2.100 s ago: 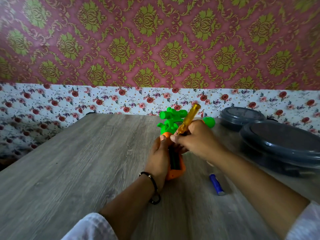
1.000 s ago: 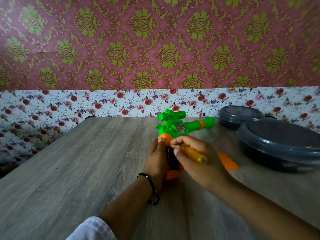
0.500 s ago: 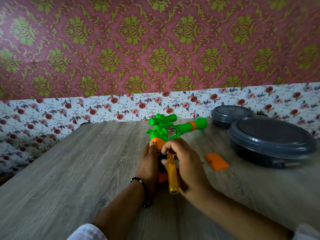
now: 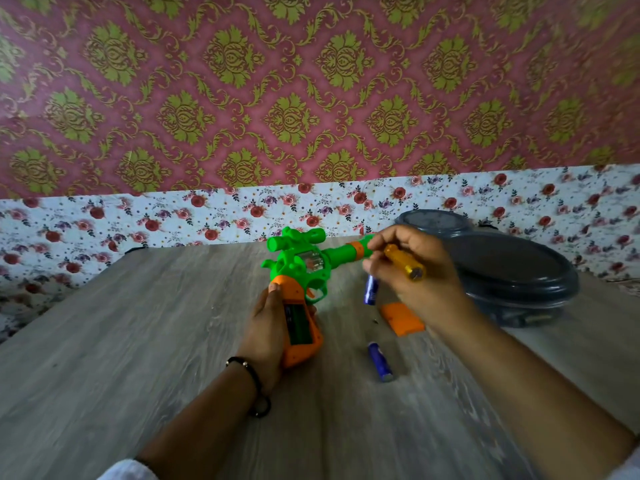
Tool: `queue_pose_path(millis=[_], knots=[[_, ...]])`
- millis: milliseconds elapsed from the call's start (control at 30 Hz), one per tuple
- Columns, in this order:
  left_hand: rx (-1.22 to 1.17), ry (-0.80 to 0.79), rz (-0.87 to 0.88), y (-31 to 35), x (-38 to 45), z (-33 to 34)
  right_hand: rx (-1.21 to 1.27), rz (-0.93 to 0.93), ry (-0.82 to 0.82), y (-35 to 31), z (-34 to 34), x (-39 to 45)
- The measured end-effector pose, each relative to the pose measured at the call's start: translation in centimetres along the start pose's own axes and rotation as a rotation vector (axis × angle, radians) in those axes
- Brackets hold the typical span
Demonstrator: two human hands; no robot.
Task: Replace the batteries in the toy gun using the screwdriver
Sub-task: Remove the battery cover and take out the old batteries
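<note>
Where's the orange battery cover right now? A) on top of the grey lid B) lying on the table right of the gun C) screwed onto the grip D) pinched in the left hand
B: the cover lies flat on the table, right of the gun, whose grip compartment is open; the left hand holds only the gun.
</note>
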State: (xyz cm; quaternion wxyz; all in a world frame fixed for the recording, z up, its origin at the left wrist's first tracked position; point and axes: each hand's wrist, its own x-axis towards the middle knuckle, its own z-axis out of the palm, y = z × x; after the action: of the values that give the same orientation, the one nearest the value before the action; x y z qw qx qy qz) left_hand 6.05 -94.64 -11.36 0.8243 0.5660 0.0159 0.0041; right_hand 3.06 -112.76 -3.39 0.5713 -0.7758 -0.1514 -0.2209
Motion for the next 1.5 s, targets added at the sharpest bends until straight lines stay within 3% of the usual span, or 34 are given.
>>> queue_pose_path(millis=[133, 233, 467, 600, 733, 867, 1000, 1233, 1367, 1500], knots=[[0.025, -0.009, 0.018, 0.2, -0.4, 0.3, -0.096, 0.229, -0.226, 1.3, -1.9, -0.1], [0.042, 0.001, 0.015, 0.4, -0.5, 0.3, -0.309, 0.21, -0.392, 2.2, -2.0, -0.3], [0.037, 0.012, 0.0, 0.4, -0.5, 0.2, -0.534, 0.259, -0.515, 3.3, -1.1, -0.4], [0.03, 0.005, 0.007, 0.3, -0.5, 0.2, -0.404, 0.336, -0.493, 3.6, -1.5, -0.5], [0.061, 0.006, 0.008, 0.2, -0.2, 0.0, -0.454, 0.318, -0.563, 3.7, -1.9, -0.4], [0.093, -0.002, 0.042, 0.0, -0.1, -0.1, -0.299, 0.334, -0.341, 3.8, -1.2, 0.0], [0.118, 0.007, 0.062, 0.0, -0.1, 0.0, -0.091, 0.12, -0.114, 2.9, 0.8, -0.8], [0.21, 0.065, 0.045, 0.1, -0.1, 0.4, 0.186, -0.034, -0.119, 2.2, 5.6, -2.6], [0.192, 0.048, 0.021, 0.1, -0.2, 0.5, -0.008, -0.24, -0.129, 2.5, 6.5, -3.2], [0.1, 0.066, -0.042, 0.1, 0.0, 0.4, -0.302, -0.311, -0.306, 2.7, 6.6, -4.4]])
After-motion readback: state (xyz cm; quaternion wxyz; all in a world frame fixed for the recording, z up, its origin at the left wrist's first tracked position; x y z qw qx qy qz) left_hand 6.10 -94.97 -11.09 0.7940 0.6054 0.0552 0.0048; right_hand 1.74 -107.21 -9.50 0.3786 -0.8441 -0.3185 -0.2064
